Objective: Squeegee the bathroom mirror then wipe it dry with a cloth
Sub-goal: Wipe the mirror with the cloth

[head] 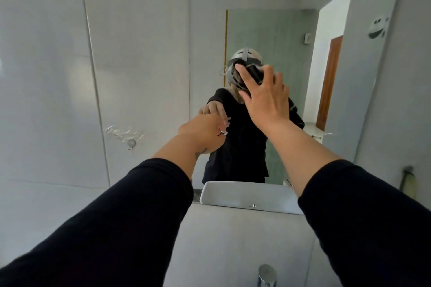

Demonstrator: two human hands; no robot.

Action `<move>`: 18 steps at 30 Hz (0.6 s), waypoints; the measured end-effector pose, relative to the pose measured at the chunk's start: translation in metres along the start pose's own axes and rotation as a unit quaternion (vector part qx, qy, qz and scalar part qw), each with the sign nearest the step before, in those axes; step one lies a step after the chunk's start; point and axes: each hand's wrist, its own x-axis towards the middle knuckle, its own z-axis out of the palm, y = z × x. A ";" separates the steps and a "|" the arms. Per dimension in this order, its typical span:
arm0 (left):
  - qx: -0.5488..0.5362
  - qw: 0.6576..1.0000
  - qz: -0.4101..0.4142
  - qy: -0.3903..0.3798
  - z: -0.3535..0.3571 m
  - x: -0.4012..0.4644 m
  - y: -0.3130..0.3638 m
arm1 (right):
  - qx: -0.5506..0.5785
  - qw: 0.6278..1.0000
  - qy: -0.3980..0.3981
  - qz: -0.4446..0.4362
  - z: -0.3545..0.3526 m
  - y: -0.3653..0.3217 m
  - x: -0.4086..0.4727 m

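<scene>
The bathroom mirror [268, 30] hangs on the tiled wall ahead and reflects me in black sleeves. My right hand [264, 98] lies flat against the glass with its fingers spread. A dark shape under the fingertips may be a cloth or my reflected headset; I cannot tell which. My left hand [203, 129] is at the mirror's left edge, fingers curled around a small white and red object [223, 132] that pokes out on its right. Most of that object is hidden in the fist. No squeegee blade shows.
A white basin [245, 194] shows at the mirror's lower edge, with a chrome tap [267, 275] below it. A metal hook [131, 143] sits on the left wall tiles. A smiling face sticker [377, 28] is at the mirror's upper right, and a dark-topped item [407, 179] hangs at the right.
</scene>
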 end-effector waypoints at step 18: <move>-0.020 0.972 0.101 0.212 0.021 0.015 0.020 | 0.047 0.934 0.058 0.350 -0.015 0.153 -0.047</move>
